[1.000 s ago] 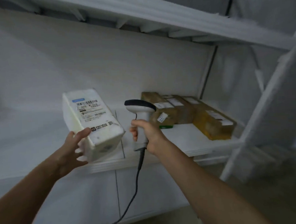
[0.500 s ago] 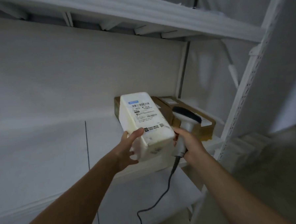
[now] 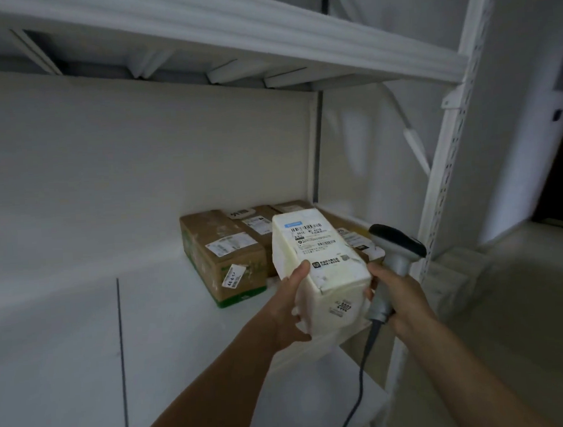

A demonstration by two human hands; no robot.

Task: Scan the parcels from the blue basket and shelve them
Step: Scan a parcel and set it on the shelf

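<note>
White parcel (image 3: 318,263) is in the air, over the near edge of the shelf (image 3: 168,317), just in front of the brown boxes (image 3: 223,252) lined up at the far right. Left hand (image 3: 290,307) is wrapped round the parcel's near left corner, thumb on top and fingers underneath. The label side is tipped up, probably so the barcode stays readable.

Right hand (image 3: 397,297) is clenched round the handle of the scanner (image 3: 396,249), whose head points away to the far right, not at the label. It sits right beside the parcel; can't tell if the knuckles touch it. The cable (image 3: 363,365) hangs down off the handle below the shelf edge.

Judgement: the scan looks finished and this is the shelving step. The free spot is in front of the row of boxes. The parcel is held by one end only, so it could tip on the way in; the lip of the shelf is close under it. Blue basket is not in view.
</note>
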